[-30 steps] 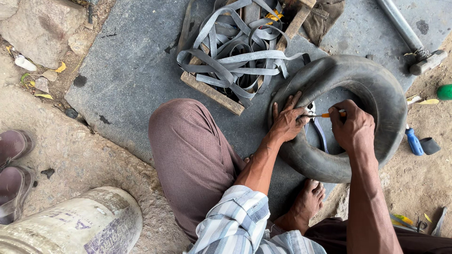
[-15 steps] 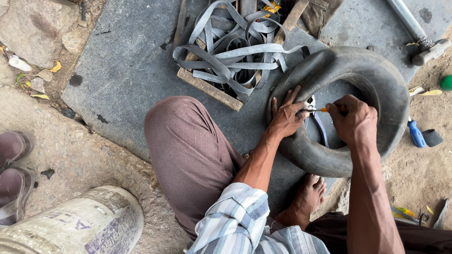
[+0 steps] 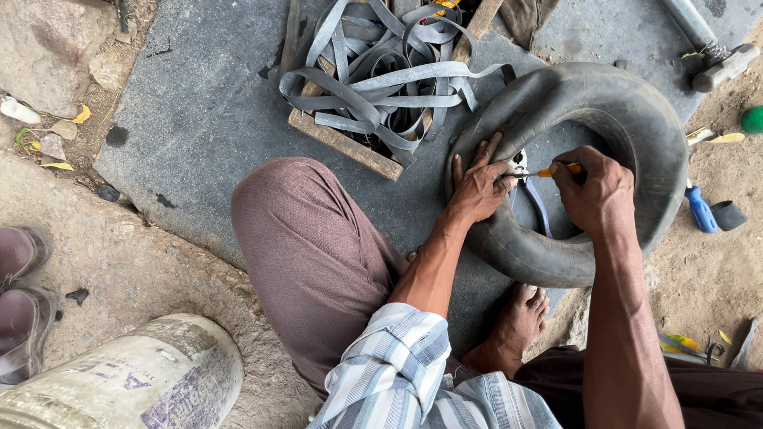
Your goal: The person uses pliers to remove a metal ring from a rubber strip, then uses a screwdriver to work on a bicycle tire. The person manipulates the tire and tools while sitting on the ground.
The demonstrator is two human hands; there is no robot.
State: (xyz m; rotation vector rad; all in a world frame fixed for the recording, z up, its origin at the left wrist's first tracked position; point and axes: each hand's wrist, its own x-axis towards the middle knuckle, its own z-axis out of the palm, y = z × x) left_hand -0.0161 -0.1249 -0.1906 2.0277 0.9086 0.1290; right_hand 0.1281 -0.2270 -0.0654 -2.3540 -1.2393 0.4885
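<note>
Left hand (image 3: 479,184) lies flat, fingers spread, on the tube (image 3: 628,111); right hand (image 3: 598,195) grips an orange tool (image 3: 556,170) between both hands. Tube (soft, pliable, likely light) is best gripped at its inner rim. Crate (image 3: 343,143) of strips (image 3: 381,75) lies beyond the left hand

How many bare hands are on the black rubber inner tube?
2: left hand flat on black rubber inner tube, right hand inside its ring gripping an orange-handled tool.
</note>
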